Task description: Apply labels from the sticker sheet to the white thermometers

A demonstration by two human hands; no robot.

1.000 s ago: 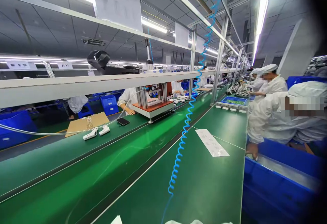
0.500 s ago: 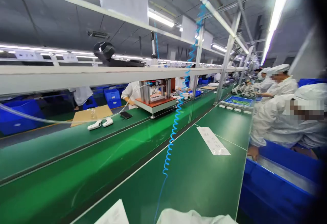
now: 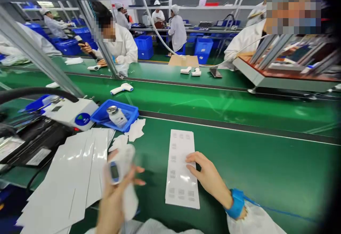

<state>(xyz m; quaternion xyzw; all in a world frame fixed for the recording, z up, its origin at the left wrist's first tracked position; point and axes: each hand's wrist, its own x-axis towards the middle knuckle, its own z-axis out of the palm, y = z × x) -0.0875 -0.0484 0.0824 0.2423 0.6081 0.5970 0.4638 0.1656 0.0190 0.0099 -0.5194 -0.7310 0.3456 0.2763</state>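
Note:
My left hand (image 3: 113, 195), smeared by motion, grips a white handheld infrared thermometer (image 3: 125, 163) with a small blue-framed display. It is raised over the near edge of the green bench. My right hand (image 3: 207, 175) reaches over the right side of a white label sheet (image 3: 179, 187). Its thumb and forefinger are stretched out and apart, with the tips at the sheet; whether they pinch a label I cannot tell. Small printed labels run along the sheet's top, left side and bottom. A blue wrist strap (image 3: 236, 203) with a cord circles my right wrist.
White sheets (image 3: 71, 170) lie piled at left, near crumpled paper (image 3: 135, 130). A blue tray (image 3: 130, 113) holds a metal-capped bottle (image 3: 117, 116) beside a white device (image 3: 77, 115). On the green conveyor (image 3: 160, 99) lies another thermometer (image 3: 122, 88). Co-workers sit opposite.
My view has swung left and down from along the line to my bench. Both hands, the thermometer in my left hand, and the blue tray have come into view.

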